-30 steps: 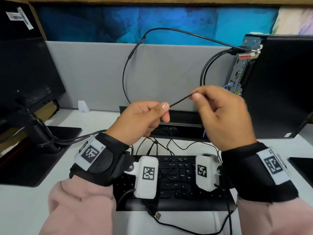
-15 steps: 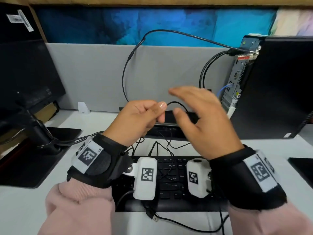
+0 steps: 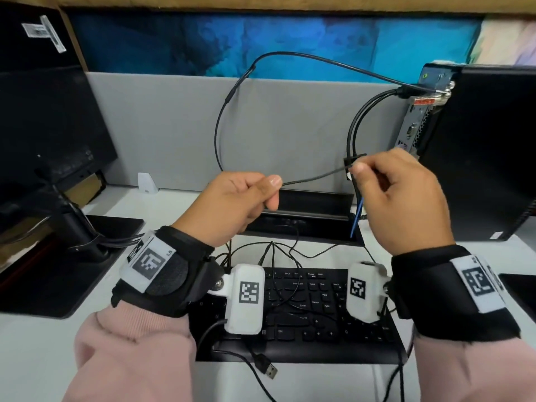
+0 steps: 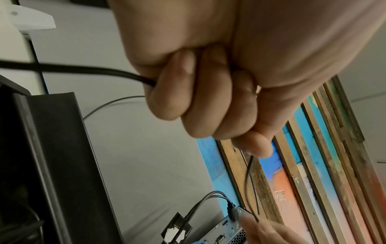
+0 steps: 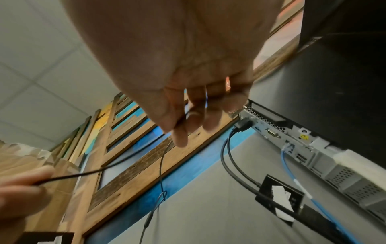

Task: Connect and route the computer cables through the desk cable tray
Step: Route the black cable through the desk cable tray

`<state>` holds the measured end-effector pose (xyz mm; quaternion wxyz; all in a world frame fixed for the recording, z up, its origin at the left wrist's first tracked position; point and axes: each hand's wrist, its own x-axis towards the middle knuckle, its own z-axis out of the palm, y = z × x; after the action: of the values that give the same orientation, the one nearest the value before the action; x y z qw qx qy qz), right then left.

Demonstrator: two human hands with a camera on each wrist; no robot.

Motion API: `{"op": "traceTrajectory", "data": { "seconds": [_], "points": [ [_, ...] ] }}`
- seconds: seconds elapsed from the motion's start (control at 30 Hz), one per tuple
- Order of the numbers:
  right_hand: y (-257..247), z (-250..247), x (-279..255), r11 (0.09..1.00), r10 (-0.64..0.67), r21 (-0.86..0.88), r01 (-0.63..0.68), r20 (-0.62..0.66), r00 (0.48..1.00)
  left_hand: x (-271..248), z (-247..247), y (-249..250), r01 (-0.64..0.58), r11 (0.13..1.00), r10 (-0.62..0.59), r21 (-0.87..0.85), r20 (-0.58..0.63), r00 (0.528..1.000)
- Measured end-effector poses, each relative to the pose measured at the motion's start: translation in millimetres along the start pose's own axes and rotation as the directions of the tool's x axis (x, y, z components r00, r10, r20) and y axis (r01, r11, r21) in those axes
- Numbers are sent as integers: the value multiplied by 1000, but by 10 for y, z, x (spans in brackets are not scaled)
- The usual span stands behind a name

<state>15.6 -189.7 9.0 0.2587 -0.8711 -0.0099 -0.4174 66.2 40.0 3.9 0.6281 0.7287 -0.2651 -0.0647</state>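
Observation:
A thin black cable [image 3: 314, 177] is stretched between both hands above the desk. My left hand [image 3: 246, 198] grips it in a closed fist; in the left wrist view the fingers [image 4: 204, 102] curl round the cable [image 4: 83, 69]. My right hand [image 3: 374, 181] pinches the same cable [image 5: 117, 163] between thumb and forefinger, just left of the computer tower [image 3: 478, 146]. The cable loops up over the grey partition and plugs into the tower's rear panel [image 3: 417, 117]. Below the hands the black cable tray [image 3: 307, 219] lies open in the desk.
A black keyboard [image 3: 304, 314] with thin cables draped over it lies at the front; a loose USB plug [image 3: 268, 369] sits before it. A monitor [image 3: 43, 126] on its stand is at left. A blue network cable [image 3: 356, 216] drops into the tray.
My right hand let go of the cable and opened half a second ago; now it pinches the cable again, further right near the tower. The left hand kept its grip.

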Motion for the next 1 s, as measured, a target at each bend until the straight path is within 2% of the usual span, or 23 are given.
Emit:
{"op": "traceTrajectory", "data": {
  "seconds": [0.1,0.17,0.2,0.3,0.37,0.43,0.5,0.6,0.7,0.8,0.9,1.0],
  "points": [
    [-102,3,-31,986,-159,-28,162,78,984,10,66,-2,-27,1000,27,6,-16,1000],
    [-254,12,-65,960,-279,42,275,128,952,12,108,17,-39,999,38,-17,-8,999],
    [-330,35,-99,952,-304,87,293,171,937,9,124,32,-44,998,44,-35,0,999],
    [-417,126,-171,960,-266,165,226,293,918,-9,170,75,-50,998,52,-49,29,998],
    [-368,107,-152,972,-231,94,215,230,945,-22,171,83,-39,998,41,-44,53,998],
    [-257,13,-81,986,-164,33,161,80,983,-29,109,77,-15,1000,16,-22,53,998],
    [-146,-86,-22,996,-81,26,81,-26,996,-34,36,68,3,1000,-3,-13,33,999],
    [-86,-59,-14,1000,-26,2,26,-10,1000,-37,19,71,-6,1000,6,-3,-1,1000],
    [-181,-40,-26,993,-109,-40,109,3,994,-26,53,74,-31,999,30,-11,-39,999],
    [-340,-49,-79,962,-272,55,269,69,960,-17,89,73,-44,999,44,0,-34,998],
    [-461,66,-179,962,-262,140,233,244,934,-17,150,82,-68,998,68,-3,-15,998],
    [-419,125,-183,971,-237,85,223,219,946,-21,190,91,-64,998,65,-4,30,997]
  ]
}}
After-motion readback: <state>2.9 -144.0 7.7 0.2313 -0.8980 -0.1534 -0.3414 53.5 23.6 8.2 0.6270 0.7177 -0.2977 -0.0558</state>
